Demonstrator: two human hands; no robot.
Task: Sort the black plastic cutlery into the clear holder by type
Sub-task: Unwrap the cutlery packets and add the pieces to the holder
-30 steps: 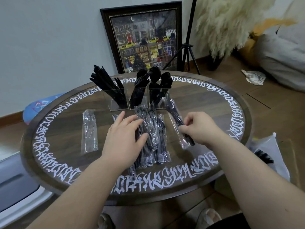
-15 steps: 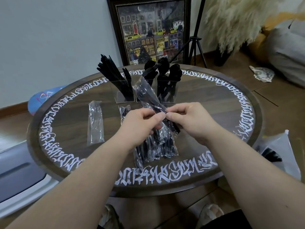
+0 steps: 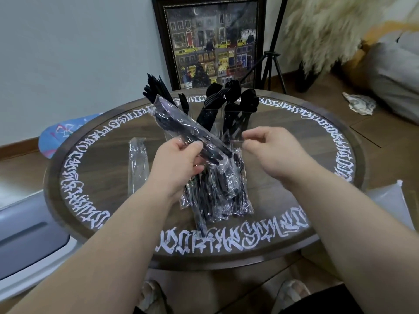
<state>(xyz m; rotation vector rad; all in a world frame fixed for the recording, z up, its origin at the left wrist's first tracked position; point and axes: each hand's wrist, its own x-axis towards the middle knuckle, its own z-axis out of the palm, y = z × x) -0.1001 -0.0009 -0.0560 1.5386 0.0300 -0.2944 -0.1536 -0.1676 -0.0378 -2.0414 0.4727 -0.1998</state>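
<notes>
My left hand [image 3: 179,162] grips a clear-wrapped packet of black cutlery [image 3: 181,125], held tilted above the table with its far end pointing up and left. My right hand [image 3: 269,150] hovers just right of the packet, apart from it, thumb and fingers curled together; I see nothing between them. Under both hands lies a pile of several more wrapped packets [image 3: 217,196]. Behind stands the clear holder [image 3: 226,137], with knives [image 3: 154,91] on the left, forks [image 3: 210,103] in the middle and spoons [image 3: 240,103] on the right.
A crumpled clear wrapper [image 3: 137,164] lies left of the pile on the round wooden table [image 3: 317,155] with white script. A framed painting [image 3: 213,41] and tripod [image 3: 272,62] stand behind it. A plastic bag [image 3: 385,200] sits by the right edge.
My right hand picked a packet from the pile, both hands pinched it in the air, and now the right hand has let go and moved right while the left keeps it.
</notes>
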